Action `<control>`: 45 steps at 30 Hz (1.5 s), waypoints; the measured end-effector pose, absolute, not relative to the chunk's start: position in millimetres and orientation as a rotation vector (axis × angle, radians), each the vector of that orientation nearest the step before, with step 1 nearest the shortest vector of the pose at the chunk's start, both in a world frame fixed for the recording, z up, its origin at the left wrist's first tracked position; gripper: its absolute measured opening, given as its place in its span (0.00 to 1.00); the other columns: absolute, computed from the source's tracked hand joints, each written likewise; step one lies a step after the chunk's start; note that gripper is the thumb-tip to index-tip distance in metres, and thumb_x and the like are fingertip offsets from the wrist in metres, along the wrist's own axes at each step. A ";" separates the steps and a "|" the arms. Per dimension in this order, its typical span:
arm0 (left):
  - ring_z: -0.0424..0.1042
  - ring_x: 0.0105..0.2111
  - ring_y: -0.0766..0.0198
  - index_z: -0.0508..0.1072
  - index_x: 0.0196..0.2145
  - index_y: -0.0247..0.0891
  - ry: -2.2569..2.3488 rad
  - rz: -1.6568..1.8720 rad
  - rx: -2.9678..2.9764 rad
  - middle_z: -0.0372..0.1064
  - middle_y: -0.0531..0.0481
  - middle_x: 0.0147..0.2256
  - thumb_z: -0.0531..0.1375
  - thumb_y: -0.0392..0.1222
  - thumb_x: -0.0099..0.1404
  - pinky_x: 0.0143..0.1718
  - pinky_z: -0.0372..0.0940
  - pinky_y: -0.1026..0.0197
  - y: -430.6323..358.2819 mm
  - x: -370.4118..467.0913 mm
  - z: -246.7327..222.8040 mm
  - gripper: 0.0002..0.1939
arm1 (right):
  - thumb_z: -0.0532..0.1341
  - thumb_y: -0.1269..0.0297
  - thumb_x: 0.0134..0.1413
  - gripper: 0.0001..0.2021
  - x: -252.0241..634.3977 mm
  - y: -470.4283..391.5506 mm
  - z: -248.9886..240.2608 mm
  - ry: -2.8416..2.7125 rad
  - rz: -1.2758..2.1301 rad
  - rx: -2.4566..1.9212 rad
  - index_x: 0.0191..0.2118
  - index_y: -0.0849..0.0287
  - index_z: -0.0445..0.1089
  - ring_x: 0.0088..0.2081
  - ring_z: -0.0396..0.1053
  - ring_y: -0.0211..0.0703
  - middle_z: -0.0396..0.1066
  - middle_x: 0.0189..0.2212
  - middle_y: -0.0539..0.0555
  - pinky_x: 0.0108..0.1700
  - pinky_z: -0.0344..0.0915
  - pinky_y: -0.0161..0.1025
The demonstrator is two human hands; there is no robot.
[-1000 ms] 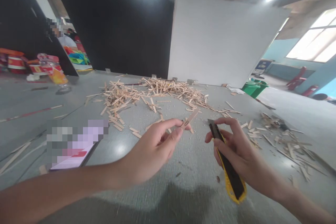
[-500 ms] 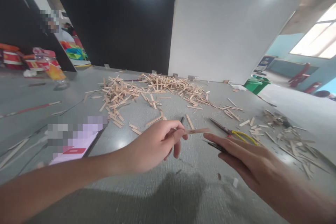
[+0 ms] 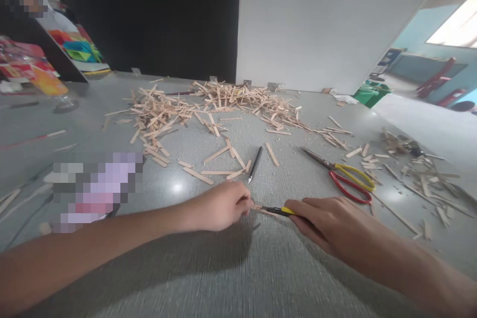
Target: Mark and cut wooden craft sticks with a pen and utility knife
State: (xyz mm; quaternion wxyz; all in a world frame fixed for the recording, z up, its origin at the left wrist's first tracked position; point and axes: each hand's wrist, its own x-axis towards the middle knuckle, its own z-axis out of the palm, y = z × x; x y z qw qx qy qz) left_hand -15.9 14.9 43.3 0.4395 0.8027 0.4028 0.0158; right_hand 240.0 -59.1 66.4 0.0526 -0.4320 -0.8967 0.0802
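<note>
My left hand (image 3: 225, 204) is closed, its fingertips pinching one end of a thin wooden craft stick (image 3: 255, 206) just above the table. My right hand (image 3: 331, 221) grips a slim yellow-and-black utility knife (image 3: 286, 210). The knife's dark blade points left and lies along the stick, close to my left fingertips; whether it cuts into the wood I cannot tell. A dark pen-like tool (image 3: 255, 163) lies just beyond my left hand. Scissors (image 3: 335, 171) with red and yellow handles rest open beyond my right hand.
A heap of craft sticks (image 3: 164, 112) stretches along the back of the grey table (image 3: 208, 278). Wood scraps (image 3: 428, 189) litter the right side. At left lie a blurred purple object (image 3: 112, 184) and a bottle (image 3: 46, 79). Black and white panels (image 3: 316, 25) stand behind.
Both hands have come lower and closer together. The knife has turned and its blade now meets the stick. The view has tilted downward, revealing the pen-like tool and whole scissors.
</note>
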 end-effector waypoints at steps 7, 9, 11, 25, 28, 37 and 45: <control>0.63 0.22 0.66 0.70 0.26 0.38 0.989 -0.028 1.961 0.67 0.53 0.24 0.54 0.40 0.70 0.25 0.53 0.63 18.6 -17.1 50.7 0.14 | 0.50 0.63 0.77 0.15 242.9 -55.8 60.0 -2.726 0.198 -1.260 0.46 0.57 0.75 0.25 0.73 0.43 0.73 0.26 0.51 0.25 0.53 0.42; 0.62 0.21 0.66 0.70 0.27 0.39 0.989 -0.054 1.944 0.66 0.53 0.23 0.53 0.40 0.71 0.24 0.52 0.63 18.9 -16.8 53.2 0.15 | 0.50 0.65 0.77 0.15 243.3 -55.6 59.1 -2.728 0.176 -1.248 0.46 0.57 0.75 0.25 0.72 0.43 0.72 0.26 0.51 0.25 0.53 0.42; 0.61 0.20 0.66 0.70 0.27 0.39 0.993 -0.072 1.931 0.66 0.53 0.23 0.52 0.41 0.71 0.22 0.52 0.62 19.1 -16.5 54.5 0.15 | 0.51 0.65 0.76 0.15 243.9 -55.4 57.9 -2.727 0.134 -1.223 0.47 0.57 0.75 0.25 0.72 0.44 0.72 0.26 0.51 0.26 0.53 0.43; 0.60 0.18 0.67 0.72 0.30 0.39 0.987 -0.112 1.911 0.66 0.53 0.24 0.54 0.43 0.71 0.20 0.52 0.64 23.1 -16.9 55.4 0.13 | 0.49 0.62 0.78 0.15 248.0 -55.2 58.4 -2.778 0.200 -1.261 0.49 0.56 0.72 0.27 0.73 0.44 0.72 0.28 0.50 0.29 0.52 0.44; 0.59 0.16 0.67 0.71 0.30 0.39 0.974 -0.125 1.907 0.63 0.55 0.21 0.54 0.45 0.72 0.18 0.52 0.65 25.1 -18.0 53.9 0.14 | 0.48 0.63 0.78 0.15 248.7 -55.2 58.0 -2.788 0.171 -1.262 0.50 0.56 0.72 0.27 0.73 0.44 0.71 0.28 0.50 0.29 0.52 0.44; 0.62 0.16 0.68 0.72 0.30 0.39 0.957 -0.133 1.901 0.63 0.55 0.21 0.54 0.44 0.72 0.17 0.54 0.66 29.9 -20.2 49.2 0.14 | 0.49 0.63 0.78 0.13 245.8 -56.0 59.1 -2.792 0.176 -1.268 0.48 0.55 0.72 0.28 0.72 0.43 0.71 0.29 0.49 0.29 0.52 0.44; 0.62 0.16 0.67 0.73 0.31 0.38 0.940 -0.168 1.884 0.62 0.55 0.20 0.55 0.47 0.73 0.17 0.55 0.66 31.6 -20.6 52.1 0.15 | 0.50 0.64 0.78 0.12 245.7 -55.8 61.2 -2.761 0.209 -1.294 0.47 0.54 0.71 0.28 0.72 0.42 0.70 0.29 0.48 0.29 0.53 0.42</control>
